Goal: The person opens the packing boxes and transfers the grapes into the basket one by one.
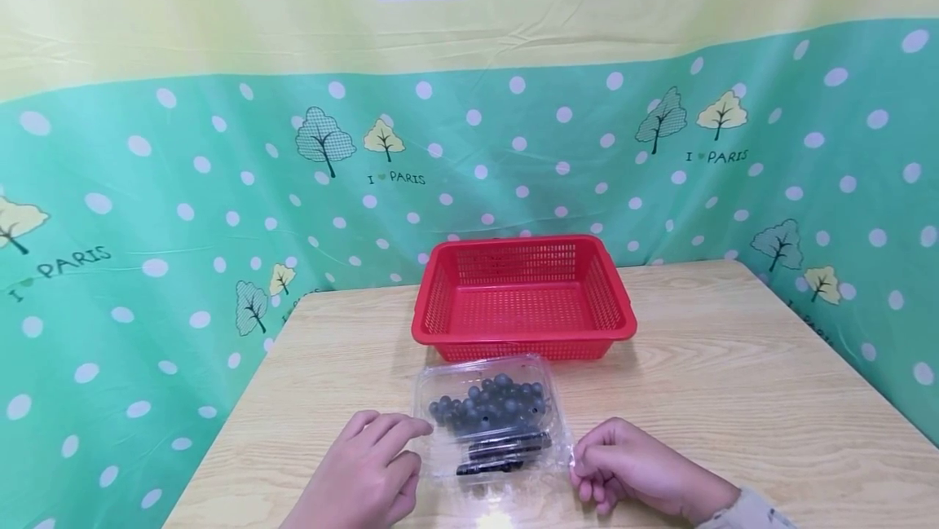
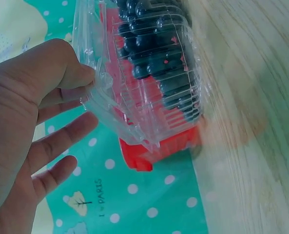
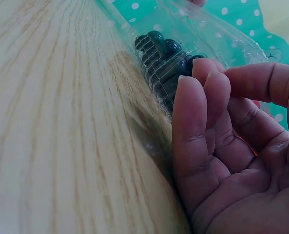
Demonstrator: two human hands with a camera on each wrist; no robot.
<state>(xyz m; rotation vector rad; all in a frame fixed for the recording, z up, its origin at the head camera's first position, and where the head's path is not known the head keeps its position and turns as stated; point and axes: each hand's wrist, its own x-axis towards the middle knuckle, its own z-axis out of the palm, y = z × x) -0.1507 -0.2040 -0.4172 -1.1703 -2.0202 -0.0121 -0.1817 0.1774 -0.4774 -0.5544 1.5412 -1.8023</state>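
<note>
The left hand (image 1: 363, 470) and right hand (image 1: 631, 468) flank a clear box (image 1: 443, 456) of dark round fruit (image 1: 487, 411) in the head view, in front of a red basket (image 1: 524, 350). The left wrist view shows thumb and forefinger pinching its rim; the right wrist view, thumb and fingertips pinching its edge.

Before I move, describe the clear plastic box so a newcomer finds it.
On the wooden table, find the red basket. On its near side, between the left hand and right hand, is the clear plastic box. Unlike the basket, it's see-through, showing dark grapes.
</note>
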